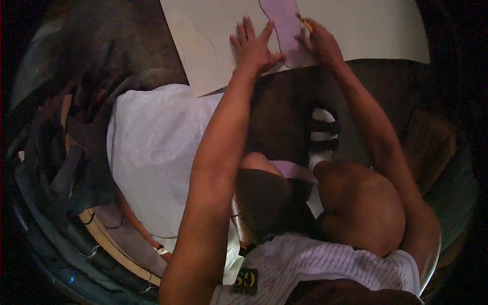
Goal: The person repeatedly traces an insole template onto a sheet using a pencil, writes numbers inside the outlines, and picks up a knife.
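Observation:
A lilac, sole-shaped template (287, 30) lies flat on a large white sheet (208, 35) at the top of the head view. My left hand (255, 52) rests with its fingers spread, the thumb and index finger at the template's left edge and the other fingers on the sheet. On the other side, my right hand (325, 44) pinches a thin yellow pencil (307, 24) beside the template's right edge. Its tip is too small to make out. Faint curved lines show on the sheet to the left of my left hand.
A shiny white plastic sack (157, 152) stands below the sheet's left corner. Dark folded material (61, 147) is heaped along the left side, near a pale curved strip (114, 244). My bent knees are below the sheet. A brown board-like piece (429, 147) is at the right.

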Demonstrator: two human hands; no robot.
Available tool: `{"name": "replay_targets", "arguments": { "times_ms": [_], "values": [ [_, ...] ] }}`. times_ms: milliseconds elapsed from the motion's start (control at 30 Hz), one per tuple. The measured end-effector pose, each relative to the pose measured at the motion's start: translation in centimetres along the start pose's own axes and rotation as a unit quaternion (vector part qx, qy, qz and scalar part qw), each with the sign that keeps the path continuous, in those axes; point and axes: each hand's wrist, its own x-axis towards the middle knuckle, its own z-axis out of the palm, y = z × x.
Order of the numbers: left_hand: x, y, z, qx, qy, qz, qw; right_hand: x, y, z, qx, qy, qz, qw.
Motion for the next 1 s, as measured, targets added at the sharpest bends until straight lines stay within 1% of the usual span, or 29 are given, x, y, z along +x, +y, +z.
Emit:
{"name": "replay_targets", "arguments": {
  "times_ms": [33,100,133,200,333,400,533,600,833,900,1000],
  "values": [
    [0.0,0.0,-0.1,-0.002,-0.013,-0.004,1.0,-0.9,0.0,-0.2,-0.001,0.003,-0.005,1.0],
    [0.0,0.0,0.0,-0.001,-0.011,-0.007,1.0,-3.3,-0.1,-0.7,0.034,-0.119,0.022,0.992],
    [0.1,0.0,0.0,-0.001,-0.013,-0.01,1.0,-3.8,-0.2,-1.0,0.033,-0.118,0.02,0.992],
    [0.0,0.0,0.0,-0.006,-0.012,-0.011,1.0,-4.5,-0.4,-1.2,-0.031,-0.123,-0.061,0.99],
    [-0.2,0.1,-0.1,-0.023,-0.004,-0.006,1.0,-4.5,-0.5,-1.4,-0.052,-0.129,-0.066,0.988],
    [-0.2,0.0,-0.2,-0.026,-0.004,-0.006,1.0,-4.6,-0.7,-1.5,-0.091,-0.13,-0.085,0.984],
    [-0.1,0.2,-0.3,-0.019,-0.012,-0.014,1.0,-4.5,-1.2,-1.9,-0.088,-0.134,-0.079,0.984],
    [-0.2,0.2,-0.3,-0.017,-0.011,-0.013,1.0,-4.4,-1.6,-2.2,-0.102,-0.157,-0.052,0.981],
    [-0.1,0.3,-0.4,-0.012,-0.014,-0.016,1.0,-4.4,-1.0,-1.8,-0.101,-0.15,-0.058,0.982],
    [-0.2,0.3,-0.4,-0.012,-0.013,-0.014,1.0,-4.5,-1.0,-1.8,-0.099,-0.129,-0.08,0.983],
    [-0.1,0.2,-0.3,-0.012,-0.012,-0.014,1.0,-4.4,-1.5,-2.0,-0.086,-0.136,-0.066,0.985]
  ]
}}
